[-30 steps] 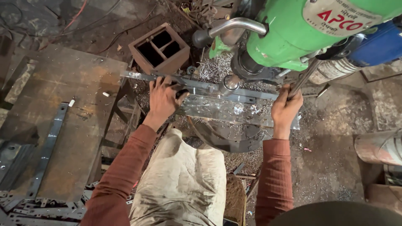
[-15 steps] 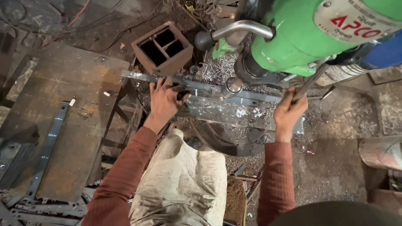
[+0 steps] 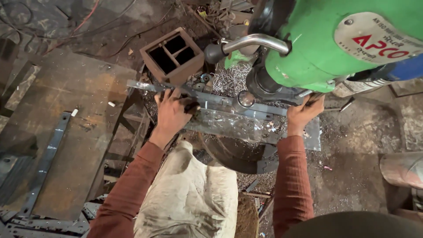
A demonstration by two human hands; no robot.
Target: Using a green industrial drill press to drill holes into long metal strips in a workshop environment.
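A long flat metal bar [image 3: 229, 103] is laid across the bench [image 3: 264, 128] of a green drill machine [image 3: 326, 48]. The bar is pressed down by the left hand [image 3: 172, 113]. The fingers [image 3: 165, 96] of that grip are spread flat over the bar, so the bar is right under the grip and runs out past it on both sides. One end of the bar sticks out beyond the thumb side, toward a rusty metal box [image 3: 172, 55] with square holes. The other end runs under the drill head.

The right hand [image 3: 303, 113] is closed around a thin handle [image 3: 310, 96] under the green machine. That grip is pressed tight on the handle, and the bar is just beside it, near the fingertips.

Shiny metal curls [image 3: 229, 79] are piled behind the bar, on the far side from both grips. Another flat strip [image 3: 46, 163] is lying on a rusty plate [image 3: 57, 132], well apart from the left grip
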